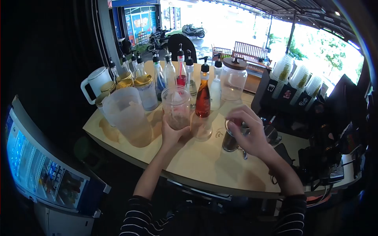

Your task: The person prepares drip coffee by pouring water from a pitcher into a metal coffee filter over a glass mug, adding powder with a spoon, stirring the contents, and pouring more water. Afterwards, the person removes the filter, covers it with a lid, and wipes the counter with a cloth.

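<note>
Jar [176, 106] partly hidden by encircling left hand [173, 136]; half-curled right hand [253, 133] at dark glass [229, 142], hold unclear

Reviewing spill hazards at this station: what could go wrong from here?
1. The jar in the left hand looks open; tilting it might spill its contents.
2. It's close to the amber bottle; a swing to the right could knock that over.
3. The right hand is right at the dark glass; a careless move might tip it.
</note>
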`<control>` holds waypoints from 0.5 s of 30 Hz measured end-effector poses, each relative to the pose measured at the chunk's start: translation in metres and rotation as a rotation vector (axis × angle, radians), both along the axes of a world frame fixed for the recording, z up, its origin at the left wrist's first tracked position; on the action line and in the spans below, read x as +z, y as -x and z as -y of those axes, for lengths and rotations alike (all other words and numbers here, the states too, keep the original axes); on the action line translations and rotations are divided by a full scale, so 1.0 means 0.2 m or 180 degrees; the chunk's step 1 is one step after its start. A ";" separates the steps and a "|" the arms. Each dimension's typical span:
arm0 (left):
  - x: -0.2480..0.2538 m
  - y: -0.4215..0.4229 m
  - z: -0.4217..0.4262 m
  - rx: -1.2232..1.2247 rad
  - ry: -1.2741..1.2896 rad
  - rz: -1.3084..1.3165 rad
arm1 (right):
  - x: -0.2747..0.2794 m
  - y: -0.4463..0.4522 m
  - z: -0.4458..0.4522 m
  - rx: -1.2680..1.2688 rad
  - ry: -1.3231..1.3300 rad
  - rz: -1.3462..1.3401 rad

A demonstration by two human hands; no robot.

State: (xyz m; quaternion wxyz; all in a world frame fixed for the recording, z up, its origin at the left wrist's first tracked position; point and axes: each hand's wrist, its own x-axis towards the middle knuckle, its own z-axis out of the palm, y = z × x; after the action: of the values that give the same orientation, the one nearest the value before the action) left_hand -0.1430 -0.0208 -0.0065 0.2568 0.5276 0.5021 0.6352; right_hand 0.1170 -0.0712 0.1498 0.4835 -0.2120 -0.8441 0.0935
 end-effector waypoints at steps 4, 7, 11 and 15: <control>0.15 -0.01 0.08 -0.0636 -0.0091 0.0617 | 0.06 0.24 -0.10 0.0144 0.0103 0.0363; 0.02 0.14 -0.06 -0.0213 -0.0577 -0.1070 | 0.07 0.38 -0.22 0.0134 0.0331 0.0683; -0.03 0.16 -0.11 -0.0498 -0.0746 -0.1065 | 0.08 0.49 -0.30 0.0365 0.0682 0.1356; -0.02 0.14 -0.06 -0.0730 -0.0808 -0.0811 | -0.03 0.59 -0.40 0.0421 0.0256 0.2055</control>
State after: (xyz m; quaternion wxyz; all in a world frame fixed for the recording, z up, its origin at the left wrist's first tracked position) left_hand -0.1711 -0.0083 -0.0107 0.1934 0.6855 0.3831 0.5881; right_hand -0.0005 0.0081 0.1446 0.1752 -0.1944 -0.9613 0.0860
